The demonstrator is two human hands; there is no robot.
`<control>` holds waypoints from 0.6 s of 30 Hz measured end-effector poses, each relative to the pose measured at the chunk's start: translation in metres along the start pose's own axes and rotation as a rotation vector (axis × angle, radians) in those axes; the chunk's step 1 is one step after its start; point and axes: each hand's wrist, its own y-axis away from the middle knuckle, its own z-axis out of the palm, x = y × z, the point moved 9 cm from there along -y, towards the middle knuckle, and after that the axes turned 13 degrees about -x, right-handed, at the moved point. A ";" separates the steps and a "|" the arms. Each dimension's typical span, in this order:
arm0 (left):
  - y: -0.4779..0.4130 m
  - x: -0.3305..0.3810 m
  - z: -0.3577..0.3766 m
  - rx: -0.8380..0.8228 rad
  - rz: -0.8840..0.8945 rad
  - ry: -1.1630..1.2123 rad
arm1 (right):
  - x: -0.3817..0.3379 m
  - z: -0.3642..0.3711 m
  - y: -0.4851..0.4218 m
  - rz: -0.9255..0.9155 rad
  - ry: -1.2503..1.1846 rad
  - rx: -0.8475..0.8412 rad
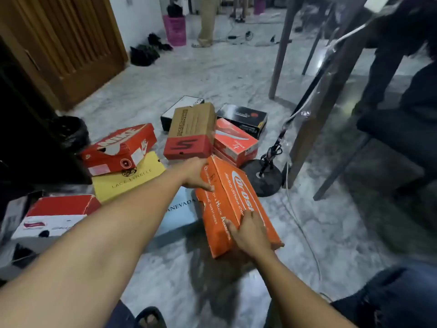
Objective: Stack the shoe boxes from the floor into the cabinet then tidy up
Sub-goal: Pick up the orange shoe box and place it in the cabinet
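1. Several shoe boxes litter the marble floor [236, 74]. At far left a red box [118, 147] sits askew on a yellow box [127, 178], and a knock in passing could slide it off.
2. Centre frame, a brown-and-red box [191, 131] stands just beyond the lifted load, against an orange-red box [234, 143]. Raising the far end carelessly could tip it over.
3. The orange box [236, 197], the one in hand, hangs tilted between the two hands, just beside a pale blue box [179, 209]. Its card looks creased, and held only by its ends it could slip or its lid could gape.
4. To the right, a black stand base [262, 178] and a white cable [305, 233] lie just beside the load. Swinging it that way could snag the cable or topple the stand.
5. The left hand [196, 176] clamps the far end of the orange box. The thumb lies along the printed side and the fingers wrap out of sight behind it.
6. The right hand [250, 233] clamps the near end, fingers curled over the lid edge and thumb pressed to the side face.
7. The cabinet that will take the boxes is not plainly in view.
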 end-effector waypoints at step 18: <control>-0.095 -0.031 0.016 -0.152 -0.072 0.197 | 0.057 0.034 0.001 0.295 -0.474 0.133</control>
